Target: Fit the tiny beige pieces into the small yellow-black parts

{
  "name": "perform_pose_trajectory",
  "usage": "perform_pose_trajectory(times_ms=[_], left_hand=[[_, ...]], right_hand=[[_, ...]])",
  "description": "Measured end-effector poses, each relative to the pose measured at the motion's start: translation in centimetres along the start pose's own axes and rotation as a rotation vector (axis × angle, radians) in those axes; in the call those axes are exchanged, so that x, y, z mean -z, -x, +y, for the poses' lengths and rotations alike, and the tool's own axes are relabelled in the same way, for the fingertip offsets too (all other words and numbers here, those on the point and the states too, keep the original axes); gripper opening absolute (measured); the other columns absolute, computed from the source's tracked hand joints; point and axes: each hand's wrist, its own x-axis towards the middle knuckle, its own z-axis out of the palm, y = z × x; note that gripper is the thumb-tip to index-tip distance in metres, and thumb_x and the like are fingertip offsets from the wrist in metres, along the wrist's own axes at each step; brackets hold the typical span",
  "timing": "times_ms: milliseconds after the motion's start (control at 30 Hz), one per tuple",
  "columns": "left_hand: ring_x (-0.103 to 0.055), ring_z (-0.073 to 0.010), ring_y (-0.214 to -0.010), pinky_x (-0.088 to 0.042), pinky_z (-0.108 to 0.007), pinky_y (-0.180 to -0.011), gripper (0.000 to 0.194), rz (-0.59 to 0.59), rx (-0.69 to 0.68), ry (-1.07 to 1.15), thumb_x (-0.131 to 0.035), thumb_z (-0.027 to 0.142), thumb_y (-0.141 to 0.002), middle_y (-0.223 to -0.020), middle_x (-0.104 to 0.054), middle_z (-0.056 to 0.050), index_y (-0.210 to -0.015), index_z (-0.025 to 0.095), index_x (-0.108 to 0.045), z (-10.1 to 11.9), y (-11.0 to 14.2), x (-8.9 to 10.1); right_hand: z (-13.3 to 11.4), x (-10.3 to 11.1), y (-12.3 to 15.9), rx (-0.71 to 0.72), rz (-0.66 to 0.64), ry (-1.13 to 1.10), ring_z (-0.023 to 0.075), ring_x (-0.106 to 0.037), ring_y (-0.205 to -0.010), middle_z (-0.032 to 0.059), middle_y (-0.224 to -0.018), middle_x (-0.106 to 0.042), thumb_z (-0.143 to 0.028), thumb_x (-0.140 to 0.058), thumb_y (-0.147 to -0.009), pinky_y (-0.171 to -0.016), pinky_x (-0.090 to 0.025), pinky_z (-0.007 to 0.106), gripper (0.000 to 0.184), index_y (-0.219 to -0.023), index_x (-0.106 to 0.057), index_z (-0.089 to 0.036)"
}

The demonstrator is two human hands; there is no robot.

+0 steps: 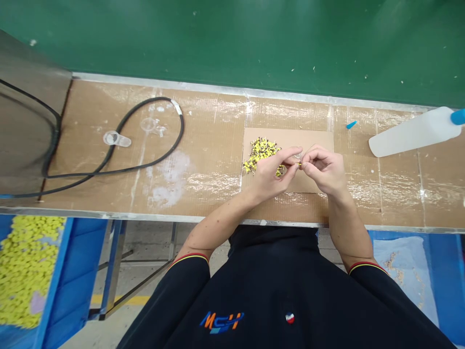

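My left hand [273, 173] and my right hand [326, 169] meet above a flat cardboard sheet [307, 185]. Between their fingertips is a small yellow and dark piece [299, 165], pinched from both sides. Its exact kind is too small to make out. Just behind my left hand lies a pile of small yellow and black pieces [262, 149] on the sheet, partly covered by that hand. Something clear and rounded shows near the fingertips, but I cannot tell what it is.
A black cable [152, 164] loops over the left of the bench, with a clear plastic scoop [121, 140] by it. At right lie a white bottle [414, 132] and a small blue cap [351, 124]. Blue bins [74, 276] stand below; the left one holds yellow pieces.
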Motion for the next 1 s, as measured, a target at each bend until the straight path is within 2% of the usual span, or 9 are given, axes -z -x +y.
perform_pose_trajectory(times_ms=[200,333,467,533,600,700,800,900,1000], left_hand=[[-0.076,-0.0078,-0.081,-0.062,-0.018,-0.080,0.044,0.002,0.018,0.035,-0.067,0.011,-0.093,-0.093,-0.078,0.000,-0.136,0.020,-0.060,0.2,-0.1,0.0],[-0.074,-0.0081,-0.080,-0.062,-0.019,-0.078,0.033,-0.004,0.057,0.069,-0.067,0.013,-0.095,-0.092,-0.078,-0.001,-0.127,0.019,-0.067,0.2,-0.4,0.0],[-0.074,-0.0091,-0.084,-0.061,-0.021,-0.075,0.016,0.020,0.043,0.120,-0.068,0.016,-0.096,-0.096,-0.080,-0.003,-0.109,0.021,-0.076,-0.3,-0.8,0.1],[-0.076,-0.0107,-0.087,-0.061,-0.024,-0.078,0.012,0.033,0.065,0.184,-0.070,0.020,-0.096,-0.097,-0.081,-0.003,-0.105,0.023,-0.077,-0.7,-0.8,0.2],[-0.077,-0.0133,-0.093,-0.063,-0.029,-0.084,0.009,0.036,0.092,0.254,-0.071,0.023,-0.096,-0.098,-0.081,-0.003,-0.103,0.024,-0.076,-0.9,-0.8,0.3],[-0.077,-0.0162,-0.101,-0.063,-0.037,-0.093,0.007,0.028,0.090,0.306,-0.073,0.028,-0.095,-0.098,-0.082,-0.003,-0.101,0.026,-0.076,-1.1,-0.9,0.4],[-0.076,-0.0168,-0.103,-0.063,-0.039,-0.096,0.008,0.028,0.067,0.293,-0.075,0.027,-0.094,-0.098,-0.082,-0.001,-0.102,0.029,-0.076,-0.9,-0.9,0.6],[-0.076,-0.0169,-0.103,-0.063,-0.040,-0.096,0.010,0.028,0.029,0.281,-0.075,0.025,-0.094,-0.097,-0.082,-0.001,-0.103,0.029,-0.076,-0.7,-1.0,0.7],[-0.077,-0.0171,-0.100,-0.063,-0.039,-0.093,0.010,0.034,0.010,0.264,-0.075,0.027,-0.094,-0.099,-0.082,-0.002,-0.104,0.028,-0.076,-0.8,-1.2,0.7]], right_hand=[[0.3,-0.1,0.0,-0.041,0.001,-0.027,0.0133,-0.059,-0.067,-0.0008,-0.071,-0.064,-0.021,-0.074,-0.079,-0.061,-0.049,0.029,0.012,-0.069,-0.068,-0.022],[0.4,-0.3,0.2,-0.022,0.033,0.001,0.0135,-0.059,-0.067,-0.0009,-0.072,-0.064,-0.025,-0.075,-0.082,-0.062,-0.050,0.029,0.013,-0.071,-0.068,-0.022],[0.6,-0.7,0.5,0.078,0.103,-0.069,0.0145,-0.063,-0.075,-0.0002,-0.082,-0.064,-0.033,-0.077,-0.087,-0.068,-0.056,0.030,0.011,-0.088,-0.070,-0.024],[0.8,-0.8,0.6,0.109,0.115,-0.127,0.0161,-0.066,-0.084,0.0013,-0.090,-0.065,-0.039,-0.077,-0.088,-0.069,-0.058,0.030,0.018,-0.098,-0.070,-0.026],[0.9,-0.9,0.7,0.113,0.101,-0.159,0.0168,-0.069,-0.087,0.0024,-0.094,-0.067,-0.046,-0.075,-0.089,-0.069,-0.059,0.030,0.023,-0.100,-0.068,-0.027],[0.8,-1.0,0.7,0.101,0.062,-0.192,0.0141,-0.068,-0.074,0.0020,-0.093,-0.070,-0.050,-0.074,-0.091,-0.066,-0.060,0.030,0.027,-0.097,-0.067,-0.025],[0.5,-1.1,0.7,0.121,0.037,-0.234,0.0109,-0.065,-0.063,0.0006,-0.090,-0.072,-0.045,-0.076,-0.091,-0.060,-0.058,0.028,0.023,-0.094,-0.066,-0.025],[0.2,-1.1,0.7,0.152,0.049,-0.249,0.0101,-0.064,-0.061,0.0009,-0.088,-0.073,-0.039,-0.078,-0.091,-0.059,-0.059,0.027,0.019,-0.088,-0.067,-0.024],[0.2,-1.1,0.7,0.147,0.072,-0.228,0.0109,-0.064,-0.062,0.0020,-0.087,-0.073,-0.041,-0.080,-0.088,-0.061,-0.061,0.029,0.022,-0.085,-0.068,-0.023]])
